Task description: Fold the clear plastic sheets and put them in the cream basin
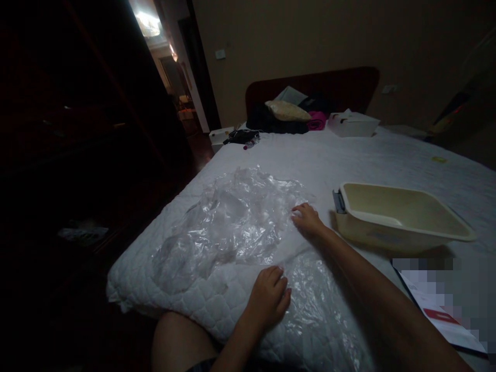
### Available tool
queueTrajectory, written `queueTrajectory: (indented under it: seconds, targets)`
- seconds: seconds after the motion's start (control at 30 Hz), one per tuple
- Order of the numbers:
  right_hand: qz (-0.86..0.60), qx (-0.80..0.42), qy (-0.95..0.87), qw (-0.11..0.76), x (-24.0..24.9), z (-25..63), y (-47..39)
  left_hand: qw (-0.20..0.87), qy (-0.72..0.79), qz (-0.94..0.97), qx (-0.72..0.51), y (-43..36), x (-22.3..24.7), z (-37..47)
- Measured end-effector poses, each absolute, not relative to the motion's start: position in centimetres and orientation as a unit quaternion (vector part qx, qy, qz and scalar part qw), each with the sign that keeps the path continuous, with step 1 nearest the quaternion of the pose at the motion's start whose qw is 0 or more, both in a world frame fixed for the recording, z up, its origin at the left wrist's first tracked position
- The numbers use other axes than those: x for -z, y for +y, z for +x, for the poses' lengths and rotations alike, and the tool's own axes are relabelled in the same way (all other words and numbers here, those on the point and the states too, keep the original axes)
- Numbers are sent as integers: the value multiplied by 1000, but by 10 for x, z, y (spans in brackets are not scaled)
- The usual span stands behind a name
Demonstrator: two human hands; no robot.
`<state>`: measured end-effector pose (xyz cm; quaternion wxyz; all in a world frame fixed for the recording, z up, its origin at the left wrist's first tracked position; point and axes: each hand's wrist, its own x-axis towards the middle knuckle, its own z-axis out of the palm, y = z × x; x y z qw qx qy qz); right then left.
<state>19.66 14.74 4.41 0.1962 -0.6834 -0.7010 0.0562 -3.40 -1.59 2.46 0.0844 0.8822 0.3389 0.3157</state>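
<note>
A crinkled clear plastic sheet (pixel 232 212) lies spread over the white quilted bed (pixel 310 155), and more of it reaches toward the front edge on the right. My right hand (pixel 307 219) is at its right side, the fingers bent and closed at the plastic. Nearer to me, my left hand (pixel 269 293) rests low over the plastic with curled fingers that look closed on it. The fingertips are partly hidden, so the exact grip is hard to see.
A cream plastic basin (pixel 387 237) with a grey handle stands right of my right arm. Below it lies a printed paper (pixel 437 310), partly blurred out. White boxes (pixel 354 125), a pillow (pixel 289 110) and dark clothes sit near the headboard. The floor at left is dark.
</note>
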Motion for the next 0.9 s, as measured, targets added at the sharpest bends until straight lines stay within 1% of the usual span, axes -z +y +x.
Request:
queueTrajectory:
  seconds: [0.1,0.23,0.3,0.4,0.47,0.57,0.7,0.9]
  targets:
    - [-670,-55,-700,240,-51,203,143,88,343,879,-320,-17,-26,-34]
    - [-592,-37,-707,386,-72,208,107,94,344,877,-323,-19,-30,-38]
    - [-579,-35,-699,419,-80,208,74,88,344,874,-330,-21,-33,-41]
    - [-563,-72,-721,396,-76,206,17,80,347,870,-340,-24,-35,-45]
    - [-546,-101,-757,345,-63,204,-15,78,345,873,-336,-26,-36,-45]
    - [-542,-94,-784,287,-39,204,-45,73,333,886,-314,-29,-35,-42]
    - [-553,-69,-791,253,-23,215,-57,92,337,884,-311,-31,-29,-38]
    - [-571,-51,-788,222,-26,239,-52,109,341,892,-277,-23,-28,-27]
